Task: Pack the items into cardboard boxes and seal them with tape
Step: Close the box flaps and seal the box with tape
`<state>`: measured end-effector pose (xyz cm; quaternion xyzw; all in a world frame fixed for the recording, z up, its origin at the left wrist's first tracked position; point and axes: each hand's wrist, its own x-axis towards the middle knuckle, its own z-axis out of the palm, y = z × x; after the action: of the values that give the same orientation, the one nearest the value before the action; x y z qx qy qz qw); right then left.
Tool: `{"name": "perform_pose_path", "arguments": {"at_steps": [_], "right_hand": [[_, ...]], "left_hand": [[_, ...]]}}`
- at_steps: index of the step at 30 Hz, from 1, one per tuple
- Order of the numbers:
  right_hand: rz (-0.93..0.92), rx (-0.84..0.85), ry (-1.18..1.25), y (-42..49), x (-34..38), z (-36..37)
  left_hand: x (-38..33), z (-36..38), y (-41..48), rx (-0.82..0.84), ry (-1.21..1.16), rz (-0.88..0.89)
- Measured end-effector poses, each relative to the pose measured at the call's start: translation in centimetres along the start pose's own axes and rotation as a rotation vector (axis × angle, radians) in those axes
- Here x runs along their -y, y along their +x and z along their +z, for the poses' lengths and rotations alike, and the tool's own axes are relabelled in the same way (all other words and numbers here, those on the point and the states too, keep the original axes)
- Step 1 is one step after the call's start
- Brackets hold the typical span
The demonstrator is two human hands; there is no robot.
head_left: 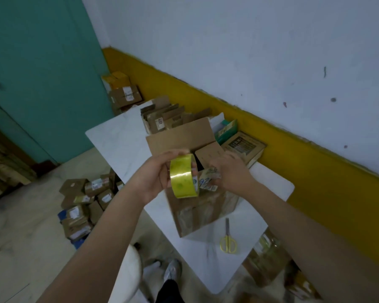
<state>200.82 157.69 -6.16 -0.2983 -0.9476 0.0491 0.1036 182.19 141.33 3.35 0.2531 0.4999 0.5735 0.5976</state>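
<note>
Both forearms reach fwd over the white table [118, 138], wrists close together. L hand [155, 173] grips a yellow tape roll [184, 178], fingers curled over its rim, above the open cardboard box [197, 208] at mid-table. R hand [230, 171], fingers curled, sits just beside the roll at a box flap; blur hides whether it holds anything. Scissors [228, 239] lie by the table's near edge.

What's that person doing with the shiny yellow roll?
They're packing at a white table. The left hand holds a tape roll, and the right hand seems to pinch its loose end, just above a cardboard box whose top flaps stand open, not taped yet. Scissors lie on the table nearby, and taped parcels are piled on the floor.
</note>
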Motion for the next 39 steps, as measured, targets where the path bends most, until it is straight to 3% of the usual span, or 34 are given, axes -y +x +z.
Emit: {"name": "perform_pose_path", "arguments": {"at_steps": [8,14,20,24,28,31,34,39], "right_hand": [[-0.035,0.026,0.092,0.6,0.1,-1.2],[0.027,-0.149,0.105,0.3,2.2,-1.5],[0.213,0.135,0.072,4.5,5.3,-0.7],[0.206,0.350,0.306,7.6,5.2,-1.5],[0.216,0.142,0.572,13.6,10.2,-2.8],[0.115,-0.007,0.704,19.5,15.6,-3.8],[0.040,-0.094,0.588,23.8,19.8,-3.6],[0.165,-0.160,0.307,27.7,23.7,-0.6]], "left_hand": [[-2.2,-3.0,-0.3,-0.061,-0.060,0.147],[-4.5,-8.0,0.6,-0.202,0.018,0.183],[-7.7,-12.8,3.9,-0.280,0.138,0.185],[-8.8,-16.4,5.6,-0.215,0.189,0.119],[-9.8,-18.2,7.0,-0.137,0.243,0.079],[-10.9,-19.5,7.6,-0.062,0.324,0.049],[-12.1,-21.1,7.6,-0.037,0.370,0.046],[-12.8,-24.7,7.5,-0.114,0.352,0.015]]}}
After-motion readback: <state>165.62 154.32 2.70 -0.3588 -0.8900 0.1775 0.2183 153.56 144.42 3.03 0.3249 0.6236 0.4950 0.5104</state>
